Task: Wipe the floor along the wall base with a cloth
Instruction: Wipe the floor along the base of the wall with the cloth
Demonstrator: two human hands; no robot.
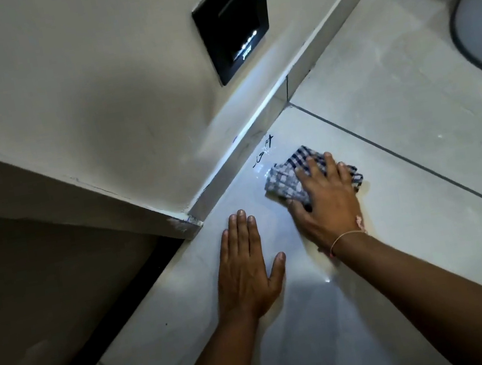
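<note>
The right hand [327,200] lies palm down on a crumpled blue-and-white checked cloth [289,179], with the fingers spread over the fabric and the thumb against its near edge. The hand presses the cloth flat against the floor [387,159]; it does not pinch or lift it. A thin bracelet [344,237] circles the right wrist.

The cloth rests on a glossy pale floor tile, near the skirting strip [229,159] that runs along the wall base, but apart from it. A band of bare tile separates the cloth from the skirting. Dark scribbled marks [263,153] are visible on the tile in that band, just beyond the cloth. The tile surface beside the cloth shows a wet sheen.

The left hand [247,272] is flat on the floor, palm down, with the four fingers held together and the thumb spread outward. It holds nothing. It sits to the left of the right hand, nearer the camera, and does not touch the cloth.

The wall [75,82] is pale and carries a black rectangular panel [234,19] with a row of small bright lights near its lower edge. The wall ends at an outer corner [189,222] just beyond the left fingertips, where the paint is chipped. A dark grout line [420,166] crosses the floor to the right of the cloth. The curved edge of a pale object with a dark rim [474,28] appears at the upper right; its identity cannot be determined
</note>
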